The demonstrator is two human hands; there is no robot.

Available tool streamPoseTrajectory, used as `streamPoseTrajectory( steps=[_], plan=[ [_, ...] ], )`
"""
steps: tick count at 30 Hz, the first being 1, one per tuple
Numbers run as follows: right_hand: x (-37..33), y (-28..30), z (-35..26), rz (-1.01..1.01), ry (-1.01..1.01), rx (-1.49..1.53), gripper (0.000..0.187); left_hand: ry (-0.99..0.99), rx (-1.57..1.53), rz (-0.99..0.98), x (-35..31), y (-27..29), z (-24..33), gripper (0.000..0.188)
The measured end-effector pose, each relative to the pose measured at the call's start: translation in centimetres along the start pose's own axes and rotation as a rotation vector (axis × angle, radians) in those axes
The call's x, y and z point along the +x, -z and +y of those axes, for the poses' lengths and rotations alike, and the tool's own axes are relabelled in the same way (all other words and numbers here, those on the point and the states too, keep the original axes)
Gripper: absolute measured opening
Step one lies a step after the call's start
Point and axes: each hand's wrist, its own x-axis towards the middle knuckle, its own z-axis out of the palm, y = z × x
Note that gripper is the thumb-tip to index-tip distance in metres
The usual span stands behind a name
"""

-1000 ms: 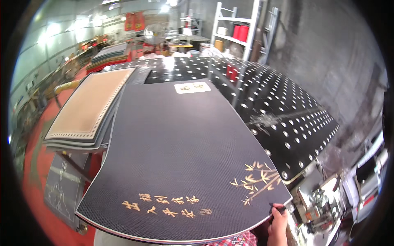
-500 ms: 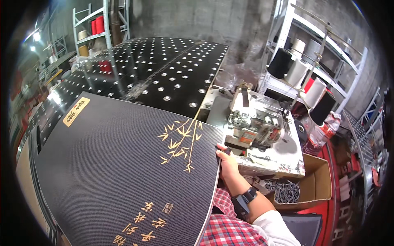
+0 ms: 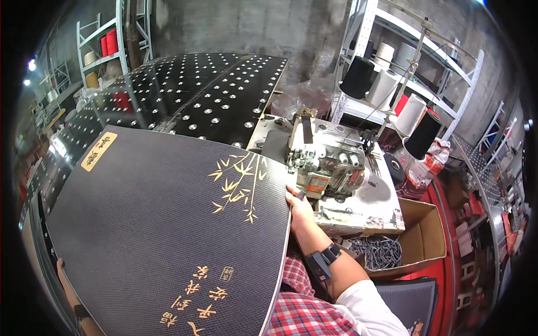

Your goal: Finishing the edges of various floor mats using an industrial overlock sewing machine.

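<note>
A large dark grey floor mat (image 3: 157,218) with a woven texture fills the lower left. It bears a gold bamboo print, gold characters and a small gold label in its far left corner. My right hand (image 3: 301,210) grips its right edge, thumb on top, close to the sewing machine (image 3: 330,162). On the opposite edge is my left hand (image 3: 60,267), mostly hidden by the mat, with its fingertips at the rim. The machine is an overlock type on a white, worn table (image 3: 358,215).
Behind the mat stretches a black table (image 3: 185,106) studded with metal balls. A cardboard box (image 3: 420,241) of dark trimmings stands right of my forearm, above another grey mat (image 3: 406,302). Thread cones (image 3: 409,112) and a white shelf rack (image 3: 358,50) rise at back right.
My left hand has come into view at the mat's left edge. The right hand keeps its hold on the right edge. The surroundings have shifted left in the view.
</note>
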Motion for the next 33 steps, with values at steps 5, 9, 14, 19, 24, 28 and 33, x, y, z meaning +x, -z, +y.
streamPoseTrajectory(
  steps=[5, 9, 14, 19, 24, 28, 33],
  plan=[
    [-0.9, 0.6, 0.5, -0.035, 0.057, -0.187, 0.029, 0.081, 0.048, -0.114, 2.6, 1.1, -1.6, 0.051],
    [-2.4, 1.3, 1.3, -0.078, 0.080, -0.272, 0.027, 0.186, -0.099, -0.214, 3.1, -0.3, -1.8, 0.053],
    [-4.4, 1.4, 1.4, -0.115, 0.094, -0.462, 0.024, 0.027, -0.090, -0.353, 0.9, -5.2, -2.0, 0.052],
    [-5.9, 2.3, 2.7, -0.152, 0.080, -0.486, 0.020, 0.239, -0.244, -0.473, 7.0, -5.7, -4.4, 0.046],
    [-7.3, 2.3, 3.3, -0.143, 0.093, -0.366, 0.017, 0.331, -0.265, -0.413, 8.9, -9.6, -4.9, 0.045],
    [-7.7, 2.3, 3.2, -0.153, 0.090, -0.357, 0.015, 0.267, -0.307, -0.495, 9.5, -12.7, -5.4, 0.046],
    [-7.9, 2.0, 3.0, -0.129, 0.142, -0.353, 0.015, 0.379, -0.288, -0.391, 8.4, -17.5, -4.6, 0.044]
  ],
)
